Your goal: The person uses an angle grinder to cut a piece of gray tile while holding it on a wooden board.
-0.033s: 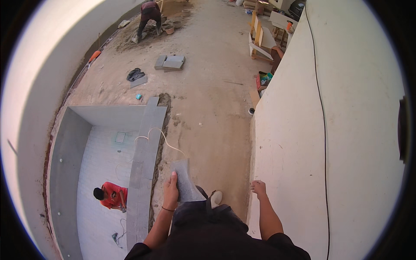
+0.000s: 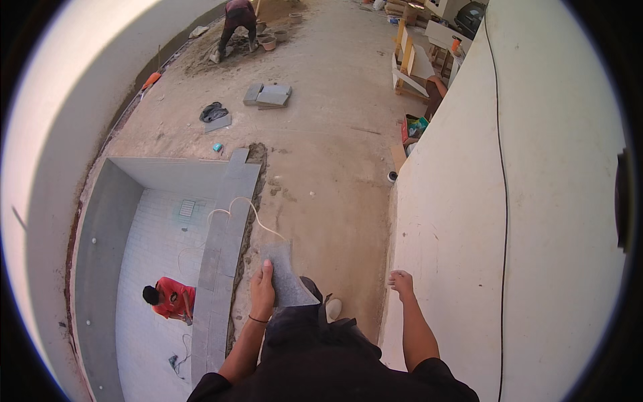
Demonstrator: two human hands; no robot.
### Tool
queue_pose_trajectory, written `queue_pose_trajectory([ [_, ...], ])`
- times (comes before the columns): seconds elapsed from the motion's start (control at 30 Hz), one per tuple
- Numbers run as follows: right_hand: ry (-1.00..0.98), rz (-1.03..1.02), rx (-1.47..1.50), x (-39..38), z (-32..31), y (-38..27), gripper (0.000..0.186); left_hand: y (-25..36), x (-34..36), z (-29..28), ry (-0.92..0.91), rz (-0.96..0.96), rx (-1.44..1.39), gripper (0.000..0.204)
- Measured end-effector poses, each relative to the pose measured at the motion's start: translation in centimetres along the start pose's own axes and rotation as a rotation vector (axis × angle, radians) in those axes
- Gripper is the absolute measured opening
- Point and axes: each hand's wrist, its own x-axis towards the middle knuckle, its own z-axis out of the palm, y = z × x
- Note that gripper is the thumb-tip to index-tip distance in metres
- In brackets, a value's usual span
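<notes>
In my left hand (image 2: 262,289) is a grey rectangular tile (image 2: 289,278), gripped along its left edge with the thumb lying over its face. The tile is held in front of my dark trousers, above the walkway. My right hand (image 2: 402,283) hangs beside the white wall (image 2: 449,268), its fingers loosely bent and a little apart, with nothing visible in them. I cannot tell whether it touches the wall. Left of the tile runs a ledge faced with grey tiles (image 2: 221,248), and a pale cable (image 2: 258,218) loops over it.
In the sunken tiled basin (image 2: 144,254) at left, a person in red (image 2: 175,298) bends by the ledge. Grey tiles (image 2: 273,94) are stacked ahead on the floor. Another person (image 2: 238,27) stoops near buckets (image 2: 268,43). Boards (image 2: 415,63) lean at far right; a black cable (image 2: 500,167) hangs down the wall.
The view has shifted slightly, so the far stack and boards appear a little farther right and lower. My left hand keeps hold of the tile; the right hand stays by the wall.
</notes>
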Motion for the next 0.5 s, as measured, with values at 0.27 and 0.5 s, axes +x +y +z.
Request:
queue_pose_trajectory([
  [0.27,-0.118,-0.184,0.02,23.8,8.1,-27.0,0.018,9.6,27.3,10.3,0.215,0.355,0.112,0.043],
  [0.5,-0.133,0.272,-0.082,35.9,11.0,-23.1,0.023,18.8,50.7,21.1,0.172,0.382,0.195,0.043],
])
